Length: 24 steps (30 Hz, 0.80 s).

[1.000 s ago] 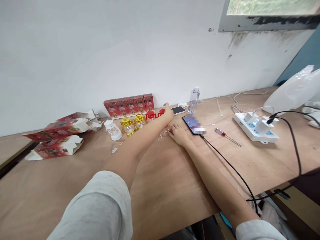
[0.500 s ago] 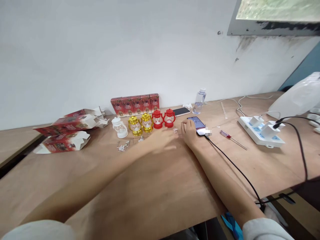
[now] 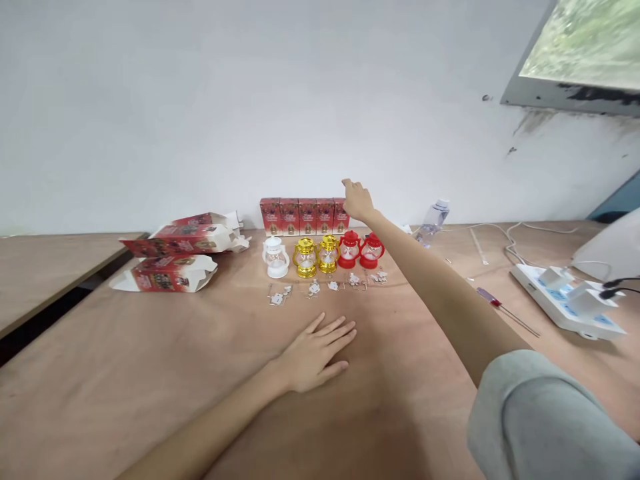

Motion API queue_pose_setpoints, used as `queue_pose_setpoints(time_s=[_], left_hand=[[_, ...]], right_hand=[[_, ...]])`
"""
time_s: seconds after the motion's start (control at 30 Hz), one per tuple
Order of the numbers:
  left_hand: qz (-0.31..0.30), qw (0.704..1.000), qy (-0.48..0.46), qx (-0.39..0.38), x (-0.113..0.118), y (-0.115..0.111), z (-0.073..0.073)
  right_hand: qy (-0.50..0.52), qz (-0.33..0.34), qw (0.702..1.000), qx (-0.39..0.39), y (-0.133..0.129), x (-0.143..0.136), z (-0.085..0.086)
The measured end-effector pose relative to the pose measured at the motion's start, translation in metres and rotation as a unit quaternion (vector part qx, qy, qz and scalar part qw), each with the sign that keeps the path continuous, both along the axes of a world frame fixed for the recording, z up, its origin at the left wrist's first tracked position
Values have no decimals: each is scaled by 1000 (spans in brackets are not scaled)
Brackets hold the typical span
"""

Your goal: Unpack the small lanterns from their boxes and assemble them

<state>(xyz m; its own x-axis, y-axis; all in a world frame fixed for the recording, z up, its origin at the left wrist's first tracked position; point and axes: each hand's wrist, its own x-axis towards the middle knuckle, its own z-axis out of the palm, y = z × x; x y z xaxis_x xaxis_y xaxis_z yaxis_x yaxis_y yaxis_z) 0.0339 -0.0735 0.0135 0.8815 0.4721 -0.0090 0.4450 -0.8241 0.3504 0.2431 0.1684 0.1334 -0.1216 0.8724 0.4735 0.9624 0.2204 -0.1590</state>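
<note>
My left hand [image 3: 316,352] lies flat on the wooden table with its fingers spread, holding nothing. My right hand [image 3: 359,201] reaches to the upper corner of the rightmost small red box [image 3: 341,217]; one finger stretches left above it, and I cannot tell whether they touch. Below the boxes stand a white lantern [image 3: 276,259], two gold lanterns [image 3: 305,259] and two red lanterns [image 3: 349,250], all upright. Small metal and white parts [image 3: 279,296] lie in groups in front of them. My right forearm hides the area where the phones lay.
Opened red cartons [image 3: 173,275] lie at the left. A clear bottle [image 3: 434,220] leans at the back, right of my arm. Farther right are a screwdriver [image 3: 493,301] and a white power strip [image 3: 567,303] with plugs and cables. The wall [image 3: 200,120] rises behind.
My right hand has gone from beside the phone up to the red boxes. My left hand has drawn back from the lanterns and now rests flat. The view has shifted, moving objects rightward in frame.
</note>
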Motion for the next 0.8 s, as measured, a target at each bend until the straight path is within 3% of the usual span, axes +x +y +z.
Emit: queue_pose_setpoints(time_s=[0.23,0.47,0.57,0.63,0.7,0.8], left_hand=[[-7,999,-34,-12,-4,1,-8],[-6,998,-54,-34,-3,-1,-5],[1,996,-71,-60,-5,0,-3],[19,991,-102,-89,-6,1,-4],[62,975,-160,-141,-7,4,-5],[146,906,-288,-273,-8,8,-9]], right_hand=[[-16,-34,990,-134,41,19,-19],[-31,-24,996,-85,30,16,-24],[-12,-10,999,-39,20,13,-12],[40,-15,999,5,12,15,3],[165,-5,982,92,-2,19,20],[396,73,891,210,-44,23,28]])
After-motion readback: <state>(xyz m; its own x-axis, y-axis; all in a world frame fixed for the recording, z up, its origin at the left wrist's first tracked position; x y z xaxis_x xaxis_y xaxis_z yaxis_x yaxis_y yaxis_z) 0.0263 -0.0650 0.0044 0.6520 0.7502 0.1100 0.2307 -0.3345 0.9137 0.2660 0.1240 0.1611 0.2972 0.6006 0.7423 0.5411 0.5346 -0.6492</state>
